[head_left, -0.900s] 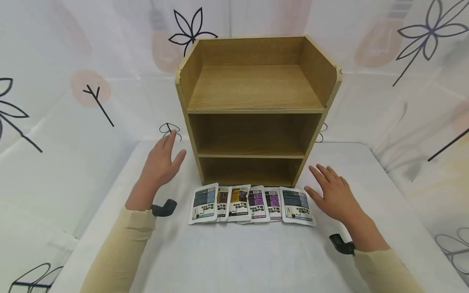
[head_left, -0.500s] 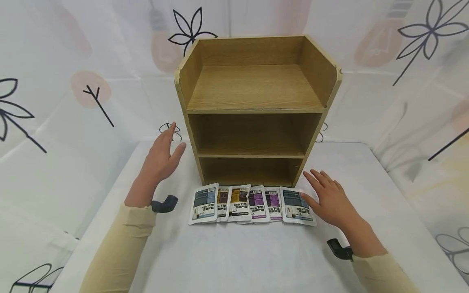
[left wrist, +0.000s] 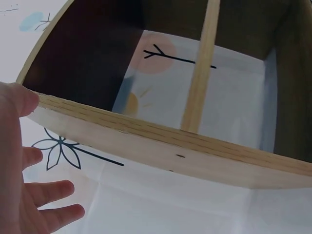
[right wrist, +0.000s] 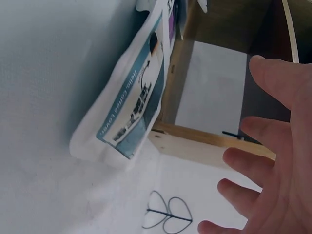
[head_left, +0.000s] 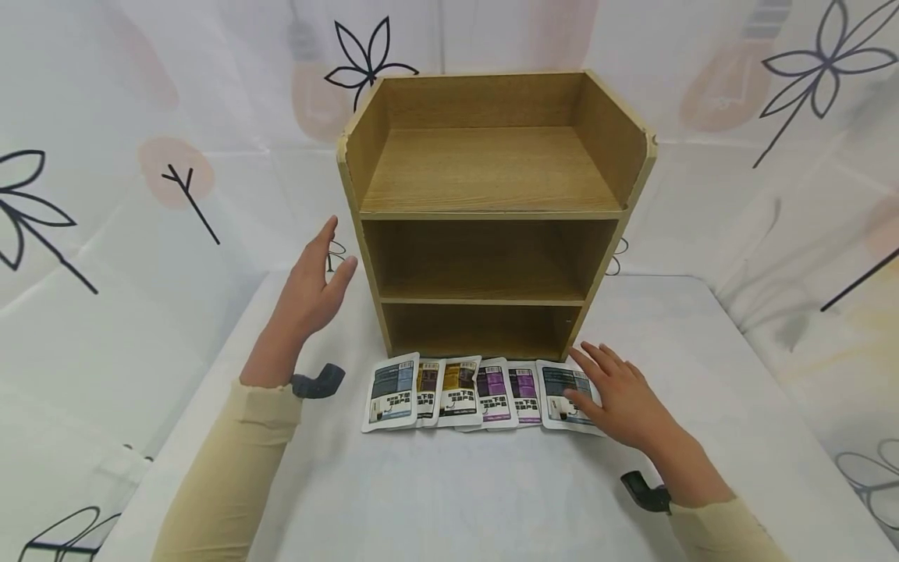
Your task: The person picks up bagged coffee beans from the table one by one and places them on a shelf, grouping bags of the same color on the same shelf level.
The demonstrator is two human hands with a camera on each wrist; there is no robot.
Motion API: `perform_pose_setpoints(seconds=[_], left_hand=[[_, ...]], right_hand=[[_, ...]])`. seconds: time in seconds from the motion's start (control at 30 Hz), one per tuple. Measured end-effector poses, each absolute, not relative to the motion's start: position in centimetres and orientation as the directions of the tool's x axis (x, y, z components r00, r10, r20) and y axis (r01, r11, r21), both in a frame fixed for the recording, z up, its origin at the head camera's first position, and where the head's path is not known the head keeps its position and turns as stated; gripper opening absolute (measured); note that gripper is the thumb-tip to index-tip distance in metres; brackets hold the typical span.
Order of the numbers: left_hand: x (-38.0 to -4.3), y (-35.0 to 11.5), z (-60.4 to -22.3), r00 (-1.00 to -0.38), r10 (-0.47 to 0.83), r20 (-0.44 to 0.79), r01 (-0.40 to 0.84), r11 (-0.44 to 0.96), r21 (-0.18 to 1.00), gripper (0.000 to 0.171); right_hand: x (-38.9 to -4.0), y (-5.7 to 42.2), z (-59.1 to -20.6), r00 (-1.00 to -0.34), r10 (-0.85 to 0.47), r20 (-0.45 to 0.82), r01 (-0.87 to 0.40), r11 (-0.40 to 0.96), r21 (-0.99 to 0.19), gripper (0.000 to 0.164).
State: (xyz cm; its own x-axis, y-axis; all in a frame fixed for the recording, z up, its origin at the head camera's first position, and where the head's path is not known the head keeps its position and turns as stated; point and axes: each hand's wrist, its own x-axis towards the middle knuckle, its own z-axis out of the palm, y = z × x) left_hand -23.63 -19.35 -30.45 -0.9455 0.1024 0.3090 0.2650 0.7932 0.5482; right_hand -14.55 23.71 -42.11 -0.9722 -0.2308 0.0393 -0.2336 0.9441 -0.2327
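My left hand (head_left: 309,297) is held up beside the left side of the wooden shelf (head_left: 485,168), fingers extended and thumb apart, holding nothing. In the left wrist view its thumb overlaps the shelf's edge (left wrist: 126,125). My right hand (head_left: 625,402) hovers with spread fingers over the rightmost blue-labelled coffee packet (head_left: 558,382), covering part of it in the head view. That packet (right wrist: 134,112) leans up in the right wrist view, apart from the fingers. Several packets stand in an overlapping row before the shelf: another blue one (head_left: 393,393), yellow-brown ones (head_left: 459,390) and purple ones (head_left: 494,393).
The shelf has an open top tray and two lower compartments (head_left: 485,261), with nothing standing in them. A white cloth (head_left: 449,492) covers the table. Patterned white sheets (head_left: 232,86) hang behind and at the sides. Black curved pieces (head_left: 319,382) are strapped at both wrists.
My right hand has moved left and nearer the front, from beside the rightmost packet to over it. My left hand has risen slightly along the shelf's side. The packets and shelf have stayed put.
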Motion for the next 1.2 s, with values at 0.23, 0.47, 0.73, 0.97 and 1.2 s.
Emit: perform_pose_setpoints(seconds=[0.23,0.47,0.73,0.97,1.2], left_hand=[[-23.9,-19.0,-29.6,-0.933,0.104,0.344,0.299,0.757,0.581,0.068],[-24.4,-18.6,-28.7,-0.911,0.115,0.397,0.353,0.716,0.602,0.069],[-24.3,-18.3,-27.5,-0.895,0.090,0.438,0.373,0.690,0.620,0.067],[-24.6,-18.0,-26.8,-0.877,0.077,0.474,0.399,0.667,0.629,0.067],[-25.0,-17.7,-25.7,-0.864,0.078,0.498,0.428,0.636,0.643,0.067]], right_hand=[[-14.4,23.5,-42.6,-0.968,-0.249,0.009,-0.244,0.938,-0.245,0.073],[-14.1,23.3,-43.0,-0.967,-0.256,-0.007,-0.246,0.934,-0.258,0.072],[-14.0,23.0,-43.4,-0.962,-0.275,-0.010,-0.262,0.927,-0.270,0.071],[-13.7,23.1,-43.9,-0.957,-0.290,-0.013,-0.278,0.926,-0.256,0.070],[-13.6,23.3,-44.0,-0.948,-0.318,-0.001,-0.307,0.916,-0.258,0.070]])
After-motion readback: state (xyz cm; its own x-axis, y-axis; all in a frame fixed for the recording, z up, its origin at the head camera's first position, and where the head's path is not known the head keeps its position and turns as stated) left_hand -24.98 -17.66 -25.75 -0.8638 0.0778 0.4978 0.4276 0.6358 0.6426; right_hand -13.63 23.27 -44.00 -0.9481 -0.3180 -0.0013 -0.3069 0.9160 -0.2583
